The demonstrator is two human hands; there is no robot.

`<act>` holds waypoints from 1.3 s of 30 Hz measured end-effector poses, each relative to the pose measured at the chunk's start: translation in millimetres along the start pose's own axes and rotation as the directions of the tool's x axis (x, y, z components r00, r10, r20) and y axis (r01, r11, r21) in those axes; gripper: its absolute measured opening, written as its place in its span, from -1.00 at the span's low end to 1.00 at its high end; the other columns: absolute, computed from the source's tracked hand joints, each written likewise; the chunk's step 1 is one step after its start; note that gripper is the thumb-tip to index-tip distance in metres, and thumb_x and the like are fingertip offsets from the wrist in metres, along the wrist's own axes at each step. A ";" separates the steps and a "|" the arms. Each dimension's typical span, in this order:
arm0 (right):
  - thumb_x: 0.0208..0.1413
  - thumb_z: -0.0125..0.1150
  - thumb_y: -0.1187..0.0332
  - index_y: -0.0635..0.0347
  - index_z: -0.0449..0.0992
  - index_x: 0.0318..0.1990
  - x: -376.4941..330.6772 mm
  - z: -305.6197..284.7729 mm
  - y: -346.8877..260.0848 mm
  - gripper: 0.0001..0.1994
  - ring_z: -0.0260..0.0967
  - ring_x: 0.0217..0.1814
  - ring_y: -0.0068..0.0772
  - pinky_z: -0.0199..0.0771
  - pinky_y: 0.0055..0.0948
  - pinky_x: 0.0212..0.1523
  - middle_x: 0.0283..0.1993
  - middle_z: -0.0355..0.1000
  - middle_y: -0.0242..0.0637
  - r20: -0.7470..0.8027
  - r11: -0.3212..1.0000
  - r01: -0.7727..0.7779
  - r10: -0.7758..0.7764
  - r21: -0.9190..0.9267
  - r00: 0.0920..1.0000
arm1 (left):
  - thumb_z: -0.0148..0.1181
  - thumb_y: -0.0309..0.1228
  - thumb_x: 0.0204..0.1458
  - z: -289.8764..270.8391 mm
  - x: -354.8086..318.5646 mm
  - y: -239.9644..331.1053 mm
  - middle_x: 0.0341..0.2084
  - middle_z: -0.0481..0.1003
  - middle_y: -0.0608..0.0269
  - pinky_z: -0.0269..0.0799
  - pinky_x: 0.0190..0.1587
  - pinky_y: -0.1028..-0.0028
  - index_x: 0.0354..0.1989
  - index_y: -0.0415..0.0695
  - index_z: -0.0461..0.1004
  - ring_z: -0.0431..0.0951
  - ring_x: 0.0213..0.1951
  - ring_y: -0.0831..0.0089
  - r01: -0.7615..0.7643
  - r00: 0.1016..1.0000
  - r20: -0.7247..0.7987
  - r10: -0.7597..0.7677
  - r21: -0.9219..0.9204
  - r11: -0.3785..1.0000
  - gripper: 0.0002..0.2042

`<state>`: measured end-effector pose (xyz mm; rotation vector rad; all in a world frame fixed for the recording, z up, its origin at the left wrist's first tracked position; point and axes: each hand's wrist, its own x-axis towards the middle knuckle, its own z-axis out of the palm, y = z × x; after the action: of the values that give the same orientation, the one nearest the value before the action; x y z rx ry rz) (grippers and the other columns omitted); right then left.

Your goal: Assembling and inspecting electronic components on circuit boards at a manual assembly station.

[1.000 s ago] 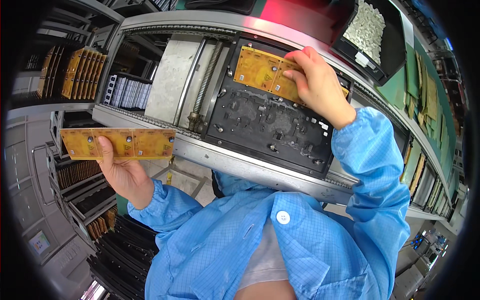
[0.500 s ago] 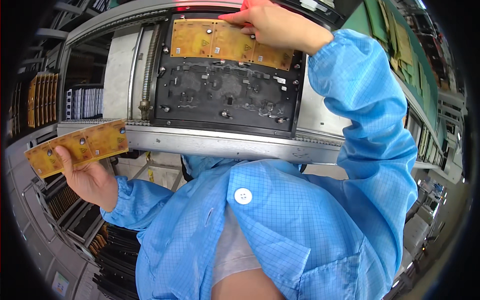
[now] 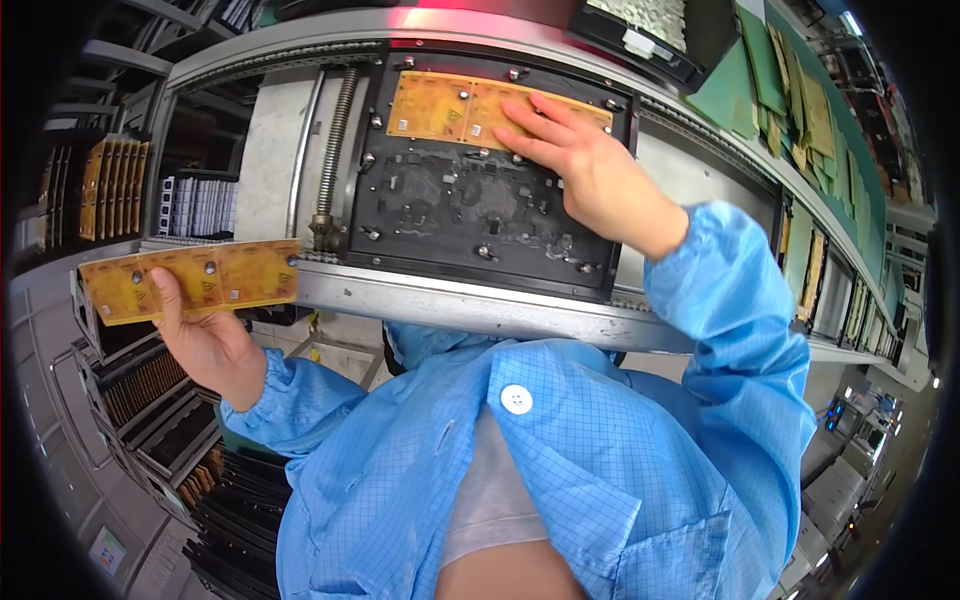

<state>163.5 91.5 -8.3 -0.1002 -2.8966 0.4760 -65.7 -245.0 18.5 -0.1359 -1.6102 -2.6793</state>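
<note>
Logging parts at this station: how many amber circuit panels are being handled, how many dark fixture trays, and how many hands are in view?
Amber circuit panels: 2, one on the tray, one in the left hand
Dark fixture tray: 1
Hands: 2, left hand, right hand
Total: 5

One long amber circuit strip (image 3: 190, 282) is held level in the left hand (image 3: 205, 340). A second amber strip (image 3: 450, 108) lies flat atop the black tray (image 3: 450, 210), pressed under the right hand (image 3: 580, 165).
</note>
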 end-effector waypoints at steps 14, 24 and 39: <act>0.06 0.16 0.66 0.20 0.57 0.09 9.8 -29.2 -1.9 -0.60 0.47 0.16 0.02 0.45 -0.20 0.18 0.13 0.51 -0.05 0.171 0.965 -0.244 0.225 0.098 0.959 | 0.24 -0.44 0.23 68.9 -40.9 -14.0 0.01 0.49 0.25 0.45 0.14 0.33 0.23 -0.17 0.34 0.51 0.03 0.39 0.192 0.963 0.213 -0.166 -0.111 0.975 -0.59; 0.19 0.14 0.58 0.21 0.38 0.29 20.6 -42.9 -59.6 -0.52 0.50 0.11 -0.32 0.45 -0.35 0.16 0.08 0.54 -0.09 -0.174 0.897 -0.064 0.155 0.438 0.973 | 0.15 -0.27 0.29 113.9 -66.8 -32.8 0.22 0.35 0.13 0.07 0.34 0.17 0.31 -0.11 0.16 0.28 0.25 0.37 0.256 0.909 0.369 -0.194 -0.127 0.958 -0.51; 0.09 0.17 0.56 0.07 0.46 0.26 -22.6 -3.9 -54.9 -0.48 0.37 0.10 0.01 0.36 -0.14 0.12 0.10 0.42 -0.08 -0.143 0.992 -0.120 0.112 -0.050 0.983 | -0.07 -0.28 0.32 53.5 -46.5 -33.2 0.16 0.44 0.09 0.15 0.27 0.30 0.20 -0.22 0.37 0.33 0.20 0.31 -0.016 0.969 0.247 -0.024 0.162 0.987 -0.62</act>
<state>184.5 38.5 8.8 -0.3005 -2.7776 0.3872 -17.6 -183.9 10.5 -0.4837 -1.8891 -2.6051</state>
